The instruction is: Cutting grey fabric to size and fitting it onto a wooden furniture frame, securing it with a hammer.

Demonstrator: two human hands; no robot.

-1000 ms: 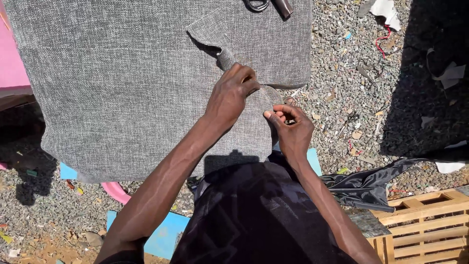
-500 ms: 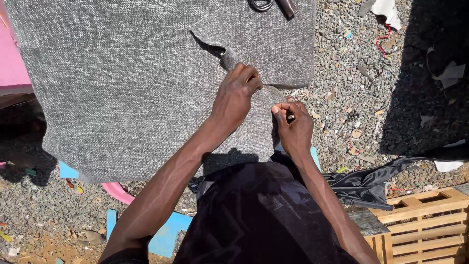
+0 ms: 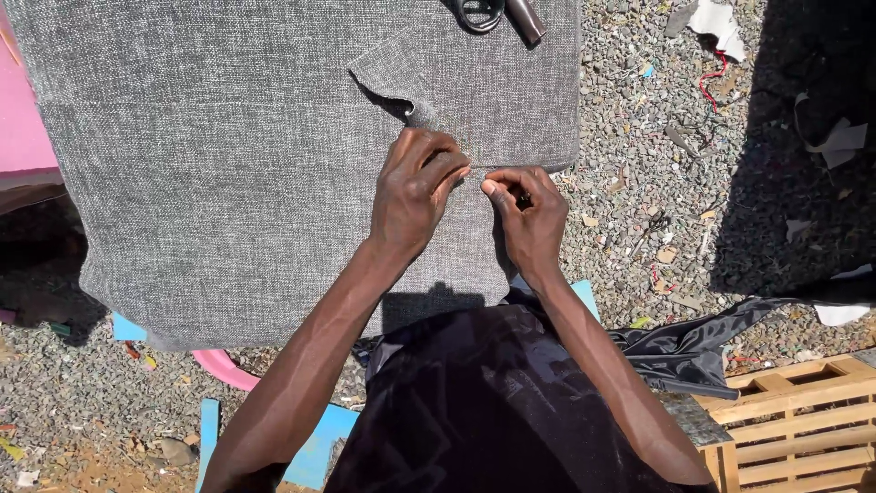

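Grey woven fabric [image 3: 228, 155] lies spread flat over a raised surface (gravel ground [image 3: 657, 183] to the right), with a folded flap at its far edge. The left hand [image 3: 415, 187] presses curled fingers on the fabric's near right edge; the right hand [image 3: 525, 215], just beside it, pinches that edge. Scissors [image 3: 482, 13] rest far.
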